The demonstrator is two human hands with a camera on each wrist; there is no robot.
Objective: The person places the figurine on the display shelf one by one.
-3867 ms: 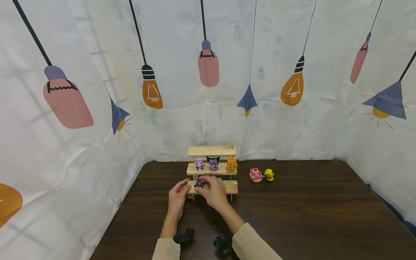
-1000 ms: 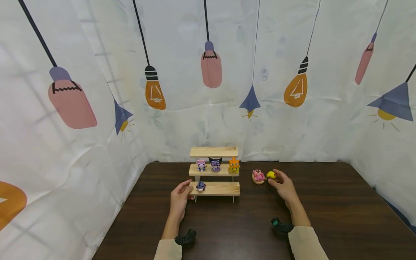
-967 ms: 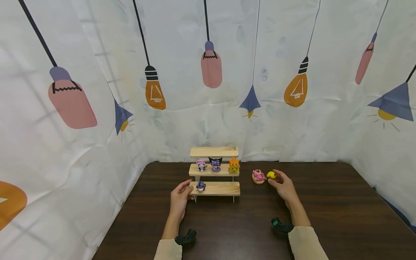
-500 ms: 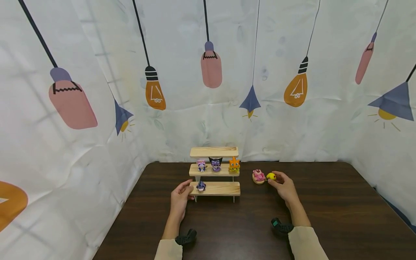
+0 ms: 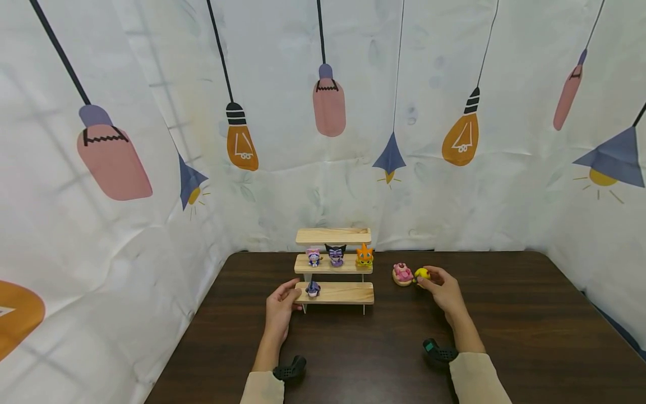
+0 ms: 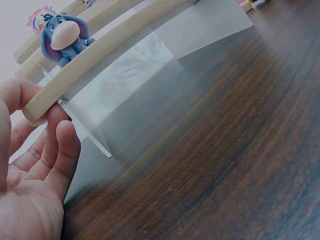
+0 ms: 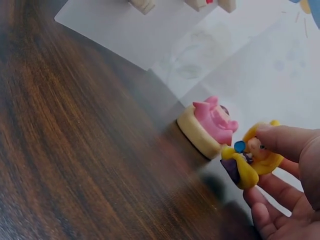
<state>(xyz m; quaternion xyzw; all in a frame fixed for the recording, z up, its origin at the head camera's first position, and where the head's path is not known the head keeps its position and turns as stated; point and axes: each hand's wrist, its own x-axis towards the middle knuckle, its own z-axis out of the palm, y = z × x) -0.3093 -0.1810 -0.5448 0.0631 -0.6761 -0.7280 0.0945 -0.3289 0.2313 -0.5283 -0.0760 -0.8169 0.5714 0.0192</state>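
Note:
My left hand (image 5: 279, 308) pinches the left end of the lowest board of a three-tier wooden display stand (image 5: 345, 293). In the left wrist view, the thumb lies on top and fingers curl beneath the board. Near that end sits a blue donkey figurine (image 6: 67, 40). Off to the stand's right, my right hand (image 5: 444, 292) holds a small yellow figurine (image 7: 257, 160) between thumb and fingers; it is tilted in the right wrist view. Close beside it on the table is a pink figurine (image 7: 212, 122) in a cream-coloured round base.
On the middle board stand a pink-and-white figurine (image 5: 314, 257), a purple one with black ears (image 5: 336, 256) and an orange one (image 5: 364, 256). The top board (image 5: 333, 236) rises behind them. A printed curtain (image 5: 282, 207) hangs behind the dark wooden table (image 5: 383, 348).
Since the earliest frame, my right hand has let go of the donkey figurine on the lowest board and moved right to the yellow figurine. Lately the yellow figurine has shifted slightly; my left hand stays put.

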